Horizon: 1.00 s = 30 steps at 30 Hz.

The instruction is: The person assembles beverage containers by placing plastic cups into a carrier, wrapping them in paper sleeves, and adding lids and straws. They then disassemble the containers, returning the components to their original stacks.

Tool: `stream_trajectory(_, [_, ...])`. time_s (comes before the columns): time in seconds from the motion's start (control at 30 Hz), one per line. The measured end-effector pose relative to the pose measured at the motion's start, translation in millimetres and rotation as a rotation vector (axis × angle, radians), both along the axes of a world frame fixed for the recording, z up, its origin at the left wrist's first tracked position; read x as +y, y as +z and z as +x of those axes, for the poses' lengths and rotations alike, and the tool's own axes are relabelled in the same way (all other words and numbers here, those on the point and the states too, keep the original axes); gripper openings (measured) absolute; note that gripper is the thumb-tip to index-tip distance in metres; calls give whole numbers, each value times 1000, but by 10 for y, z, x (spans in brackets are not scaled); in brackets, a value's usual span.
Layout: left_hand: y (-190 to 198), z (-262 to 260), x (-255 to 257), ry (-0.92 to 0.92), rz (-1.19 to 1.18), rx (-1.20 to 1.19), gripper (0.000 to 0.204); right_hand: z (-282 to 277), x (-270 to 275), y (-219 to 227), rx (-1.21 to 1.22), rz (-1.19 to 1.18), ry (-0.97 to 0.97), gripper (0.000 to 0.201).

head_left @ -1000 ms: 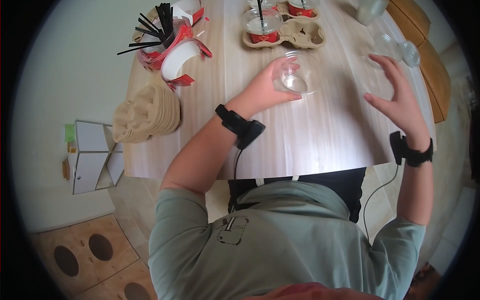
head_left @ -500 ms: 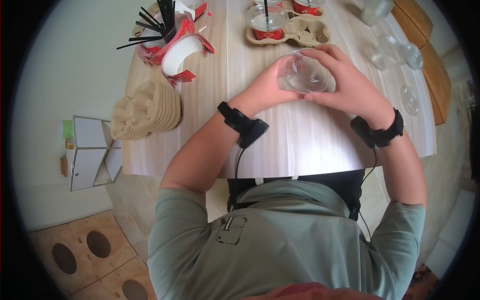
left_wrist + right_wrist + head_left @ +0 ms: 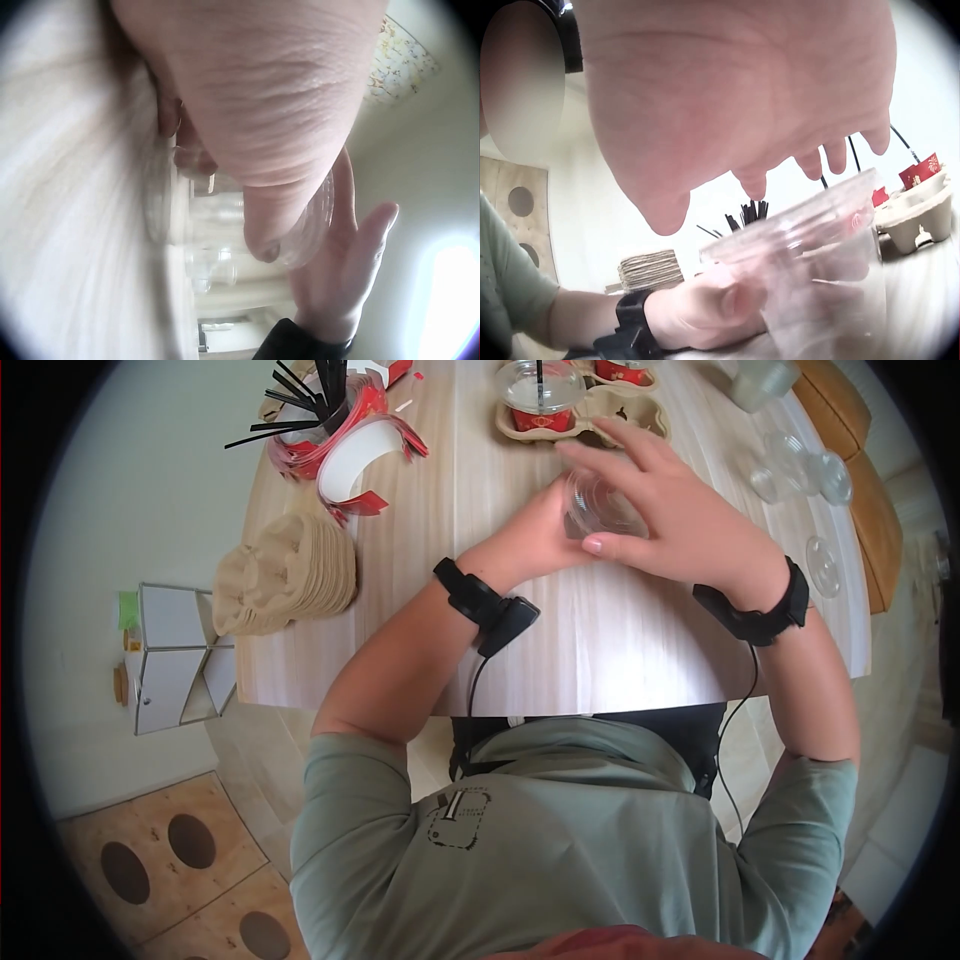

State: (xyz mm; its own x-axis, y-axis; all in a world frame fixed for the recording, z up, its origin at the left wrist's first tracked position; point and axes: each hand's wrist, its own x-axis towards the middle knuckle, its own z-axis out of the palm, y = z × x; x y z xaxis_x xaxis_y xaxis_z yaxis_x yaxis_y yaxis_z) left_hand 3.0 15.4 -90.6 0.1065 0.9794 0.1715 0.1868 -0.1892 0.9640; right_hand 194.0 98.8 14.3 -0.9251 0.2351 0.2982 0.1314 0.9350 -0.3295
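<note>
On the near side of the pulp carrier (image 3: 930, 214), the clear cup (image 3: 810, 319) is gripped by the left hand (image 3: 535, 536). Over its lid (image 3: 802, 232) the right hand (image 3: 680, 520) is spread; contact cannot be judged. Left of the carrier, black straws (image 3: 326, 392) are seen.

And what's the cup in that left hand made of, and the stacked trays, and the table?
Cup: probably thin, shiny plastic; it's see-through and catches the light, though looks alone can't fully settle it.
Stacked trays: likely moulded paper pulp, with a dull tan finish and rounded, egg-box shapes.
Table: wood or a wood-look covering; pale streaks like grain, smooth with a soft sheen.
</note>
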Motion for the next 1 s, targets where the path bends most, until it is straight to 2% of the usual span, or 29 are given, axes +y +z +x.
stream_trajectory(0.1, [10, 3, -18, 13, 18, 15, 91, -84, -5, -247, 55, 69, 1, 64])
stream_trajectory(0.2, [18, 10, 11, 51, 2, 69, 97, -116, -48, -203, -44, 24, -20, 59])
stream_trajectory(0.3, [-17, 18, 26, 32, -2, 7, 102, -145, -128, -265, -2, 115, -74, 55])
stream_trajectory(0.4, [-23, 27, 31, 35, 23, -3, 103, -168, -148, -266, -16, 81, -120, 55])
stream_trajectory(0.5, [-131, -26, 38, 65, -17, 63, 101, -192, -186, -320, 78, 110, -211, 54])
stream_trajectory(0.8, [-88, -14, 12, 92, 13, 152, 98, -206, -265, -226, -11, 32, -275, 64])
stream_trajectory(0.9, [-45, -21, 2, 55, 168, 130, 97, -176, -306, -148, -79, 124, -322, 72])
stream_trajectory(1.0, [-54, -17, 28, 57, 185, 86, 98, -167, -293, -73, -32, 187, -308, 75])
